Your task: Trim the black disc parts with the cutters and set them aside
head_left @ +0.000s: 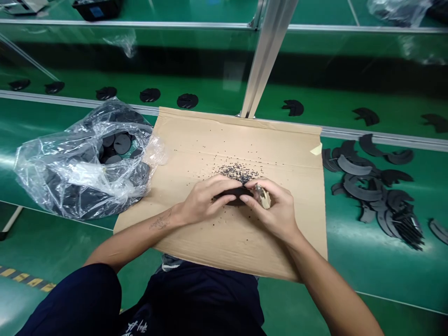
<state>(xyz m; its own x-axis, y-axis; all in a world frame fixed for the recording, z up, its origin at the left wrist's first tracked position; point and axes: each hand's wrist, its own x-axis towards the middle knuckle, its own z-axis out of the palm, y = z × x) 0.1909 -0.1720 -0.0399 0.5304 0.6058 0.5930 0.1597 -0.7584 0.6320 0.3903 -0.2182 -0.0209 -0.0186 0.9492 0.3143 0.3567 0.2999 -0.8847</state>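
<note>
Over cardboard [203, 249], hands [201, 200] [282, 210] pinch black piece [233, 195] and tool [264, 199].

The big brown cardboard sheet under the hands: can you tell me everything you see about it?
The big, brown, roughly rectangular cardboard sheet lies on the shiny green tabletop. It has faint creases running across it. Tiny black bits dot it, thickest near the middle, and a small pale yellow patch sits near its far right corner. A crinkled clear plastic bag overlaps its left edge. The left hand and right hand are above it.
</note>
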